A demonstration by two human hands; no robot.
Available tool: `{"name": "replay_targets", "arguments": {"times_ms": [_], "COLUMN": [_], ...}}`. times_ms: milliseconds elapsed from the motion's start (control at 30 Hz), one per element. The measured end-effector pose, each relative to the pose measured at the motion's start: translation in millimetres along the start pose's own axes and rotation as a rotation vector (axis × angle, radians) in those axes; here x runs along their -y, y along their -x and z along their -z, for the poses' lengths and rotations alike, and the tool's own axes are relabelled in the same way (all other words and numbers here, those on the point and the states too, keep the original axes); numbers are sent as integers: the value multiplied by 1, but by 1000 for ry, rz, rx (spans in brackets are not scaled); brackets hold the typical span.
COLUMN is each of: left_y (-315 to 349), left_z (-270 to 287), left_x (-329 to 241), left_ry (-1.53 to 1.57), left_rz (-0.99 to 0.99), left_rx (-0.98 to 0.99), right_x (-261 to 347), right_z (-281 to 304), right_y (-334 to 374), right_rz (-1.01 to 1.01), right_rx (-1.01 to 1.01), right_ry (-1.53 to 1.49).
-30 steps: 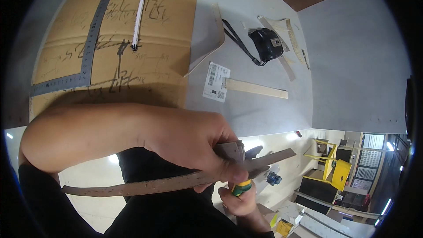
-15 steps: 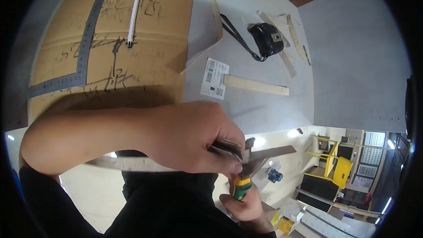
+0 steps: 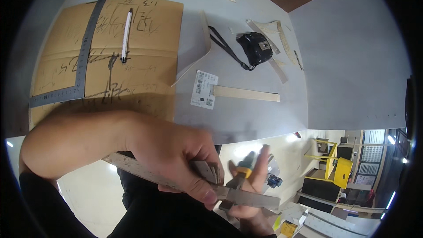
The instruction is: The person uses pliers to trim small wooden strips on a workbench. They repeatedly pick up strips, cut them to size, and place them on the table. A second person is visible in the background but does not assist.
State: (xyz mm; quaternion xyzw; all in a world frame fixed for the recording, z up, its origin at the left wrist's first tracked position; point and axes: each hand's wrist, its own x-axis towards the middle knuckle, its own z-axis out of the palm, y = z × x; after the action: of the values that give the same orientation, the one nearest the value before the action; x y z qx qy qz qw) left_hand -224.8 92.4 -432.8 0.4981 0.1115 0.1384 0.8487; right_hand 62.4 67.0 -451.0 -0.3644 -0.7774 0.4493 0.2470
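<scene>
My left hand (image 3: 176,154) is closed round several thin, flat, light-coloured strips (image 3: 145,172). Their bent ends show between my thumb and fingers, and one flat end juts out to the right. Below and to the right, my right hand (image 3: 251,198) holds a hand tool with a yellow-and-green handle (image 3: 246,165) and a metal head. The handle points up and away between its partly spread fingers. The tool's metal part lies close to the strip end; whether they touch I cannot tell. My left hand hides part of the strips.
Grey board spreads ahead, bearing cardboard (image 3: 145,75) with a metal square (image 3: 81,68) and a white marker (image 3: 126,35) on it. Further right lie a black tape measure (image 3: 257,47), a white label (image 3: 204,89) and loose strips (image 3: 246,93). A yellow chair (image 3: 342,172) stands beyond.
My left hand and the strips have moved down and left. The tool has turned in my right hand, its handle now pointing upward, and that hand's fingers have spread.
</scene>
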Motion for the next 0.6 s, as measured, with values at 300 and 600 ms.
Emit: {"name": "replay_targets", "arguments": {"times_ms": [300, 600], "left_y": [-14, -19], "left_z": [0, -6], "left_x": [15, 21], "left_ry": [-545, -773], "left_rz": [-319, -337], "left_rx": [-562, -660], "right_x": [-20, 23], "right_z": [33, 16], "right_y": [28, -8], "right_rz": [-1, -301], "right_rx": [-22, 417], "right_ry": [-361, -215]}}
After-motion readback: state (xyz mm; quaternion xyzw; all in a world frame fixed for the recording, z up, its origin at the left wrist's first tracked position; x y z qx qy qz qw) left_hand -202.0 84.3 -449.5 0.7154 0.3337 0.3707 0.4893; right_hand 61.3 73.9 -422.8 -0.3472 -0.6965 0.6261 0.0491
